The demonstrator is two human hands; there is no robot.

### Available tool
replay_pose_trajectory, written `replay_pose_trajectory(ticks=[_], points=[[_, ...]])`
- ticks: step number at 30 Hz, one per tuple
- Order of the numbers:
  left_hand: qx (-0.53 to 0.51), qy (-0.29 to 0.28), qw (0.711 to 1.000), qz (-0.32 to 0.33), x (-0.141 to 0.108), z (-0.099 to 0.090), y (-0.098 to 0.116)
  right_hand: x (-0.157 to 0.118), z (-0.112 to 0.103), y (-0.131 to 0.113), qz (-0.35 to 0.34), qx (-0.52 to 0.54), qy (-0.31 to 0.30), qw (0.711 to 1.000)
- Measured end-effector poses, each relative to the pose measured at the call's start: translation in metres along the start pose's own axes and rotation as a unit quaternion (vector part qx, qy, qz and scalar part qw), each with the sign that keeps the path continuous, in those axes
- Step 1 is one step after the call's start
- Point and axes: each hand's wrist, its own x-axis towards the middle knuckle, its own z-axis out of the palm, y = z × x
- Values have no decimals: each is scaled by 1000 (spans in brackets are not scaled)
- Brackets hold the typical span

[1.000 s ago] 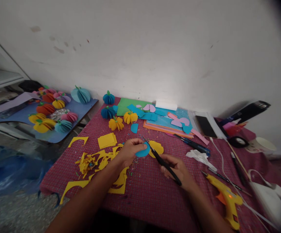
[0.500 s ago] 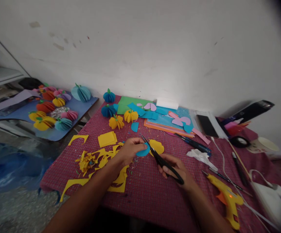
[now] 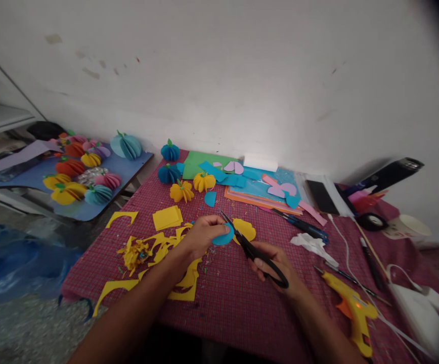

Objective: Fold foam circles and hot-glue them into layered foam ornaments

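My left hand (image 3: 204, 233) pinches a rounded blue paper piece (image 3: 222, 238) over the middle of the checked tablecloth (image 3: 238, 303). In my right hand (image 3: 274, 264) are black-handled scissors (image 3: 259, 259), their blades pointing up and left, right beside the blue piece. Just behind the blades lie yellow rounded paper pieces (image 3: 247, 229). A blue half-round piece (image 3: 210, 198) rests farther back. Left of my left hand are a stack of yellow paper (image 3: 167, 218) and yellow scraps (image 3: 136, 255).
Blue paper pumpkins (image 3: 169, 173) and yellow ones (image 3: 181, 191) stand at the back left. A yellow glue gun (image 3: 350, 306), a blue cutter (image 3: 306, 227), white tissue (image 3: 310, 243) and a white cable (image 3: 344, 242) lie right. More pumpkins sit on a blue table (image 3: 134, 174).
Both hands keep their holds on the blue piece and the scissors. The scissors have shifted very slightly, and the view has turned a little.
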Motion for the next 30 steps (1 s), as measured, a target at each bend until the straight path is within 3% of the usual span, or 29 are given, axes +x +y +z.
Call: replay_pose_trajectory(ticks=[8,16,30], points=[[17,-13,1000,-2,0,-1,0,-1,-4,-5,6,-45,4,999],[33,-16,999,-3,-1,-1,1,-2,-6,-4,21,33,-41,998],[36,-8,999,-13,-2,1,1,2,-2,1,12,37,-4,999]])
